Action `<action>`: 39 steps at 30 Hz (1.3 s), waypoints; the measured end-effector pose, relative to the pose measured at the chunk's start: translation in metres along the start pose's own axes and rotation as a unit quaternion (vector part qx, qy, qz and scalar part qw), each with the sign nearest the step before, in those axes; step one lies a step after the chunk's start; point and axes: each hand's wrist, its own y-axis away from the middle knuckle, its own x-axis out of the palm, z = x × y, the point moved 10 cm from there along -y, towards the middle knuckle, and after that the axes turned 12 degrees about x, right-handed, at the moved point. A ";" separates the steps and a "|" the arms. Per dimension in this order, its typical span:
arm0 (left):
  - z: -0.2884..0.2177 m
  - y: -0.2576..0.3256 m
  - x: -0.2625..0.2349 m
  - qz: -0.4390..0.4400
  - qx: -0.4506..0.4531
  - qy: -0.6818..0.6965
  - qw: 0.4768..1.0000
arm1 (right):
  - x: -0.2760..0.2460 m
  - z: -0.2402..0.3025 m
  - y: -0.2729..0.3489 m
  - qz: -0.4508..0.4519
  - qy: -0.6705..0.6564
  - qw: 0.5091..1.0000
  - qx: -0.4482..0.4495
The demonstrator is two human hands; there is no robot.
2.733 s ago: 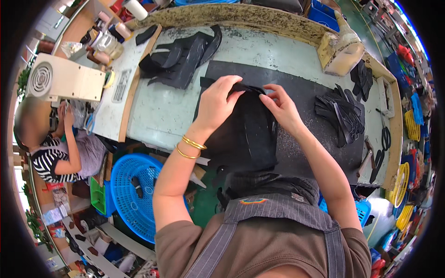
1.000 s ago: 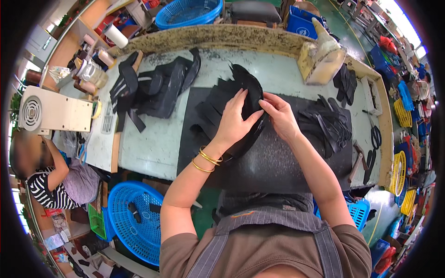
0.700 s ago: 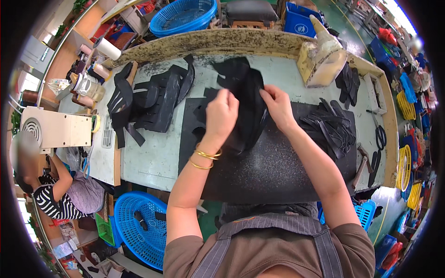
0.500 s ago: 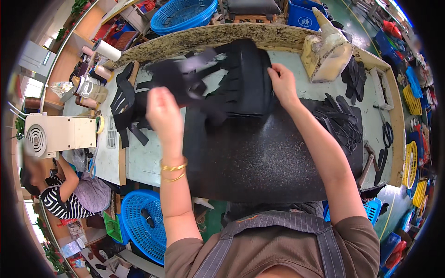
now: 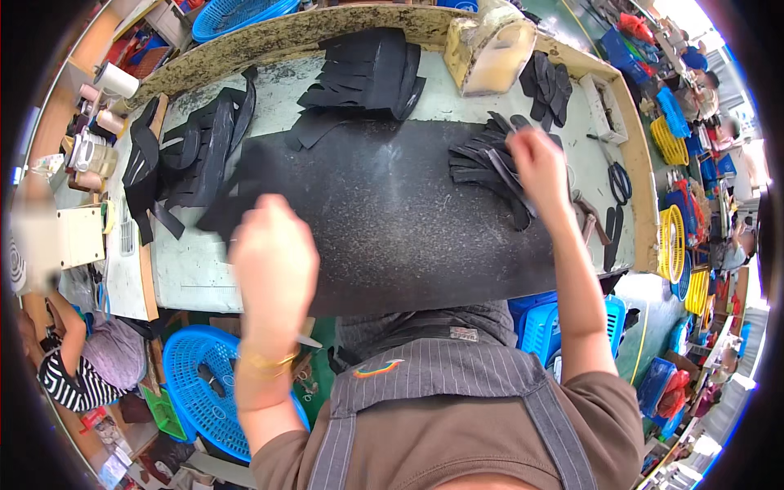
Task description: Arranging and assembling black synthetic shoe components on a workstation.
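My left hand [image 5: 273, 265] is closed in front of the left part of the black board [image 5: 392, 220]. A blurred black leather-like piece [image 5: 229, 214] sticks out from its fingers. Over on the right, my right hand [image 5: 536, 163] is at a pile of black strips [image 5: 482, 167], fingers pinched on a strip end. Beyond the board lies a stack of black slit pieces [image 5: 359, 73]. More black slit pieces [image 5: 200, 151] lie at the table's left side.
A cream block [image 5: 490, 53] stands at the far edge, beside more black strips [image 5: 547, 86]. Black-handled scissors [image 5: 619, 184] and a pincer-like tool [image 5: 586, 216] lie at right. A blue basket [image 5: 200, 384] stands below the table's left. A person in stripes [image 5: 73, 376] sits at left.
The stack of slit pieces has been let go beyond the board. My right hand has moved from it to the strip pile. My left hand has come nearer with a black piece.
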 end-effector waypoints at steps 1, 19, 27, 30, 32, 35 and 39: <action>-0.020 0.000 0.033 0.073 -0.014 0.006 0.997 | 0.009 -0.001 0.024 0.005 0.095 0.995 -0.025; -0.081 0.126 0.076 0.035 0.193 0.185 0.963 | 0.019 -0.023 0.062 0.060 0.076 0.995 -0.021; -0.060 0.159 0.077 0.007 0.185 0.192 0.964 | 0.010 0.069 0.088 0.032 0.066 0.996 -0.051; -0.051 0.168 0.077 -0.033 0.166 0.229 0.959 | 0.066 0.163 0.121 0.248 -0.039 0.957 -0.148; -0.049 0.171 0.070 -0.050 0.169 0.209 0.962 | 0.117 0.178 0.147 0.401 -0.121 0.906 -0.055; -0.041 0.173 0.069 -0.046 0.161 0.201 0.965 | 0.168 0.194 0.185 0.455 -0.163 0.871 -0.090; -0.021 0.178 0.070 -0.062 0.113 0.207 0.970 | 0.199 0.165 0.199 0.457 -0.148 0.875 -0.057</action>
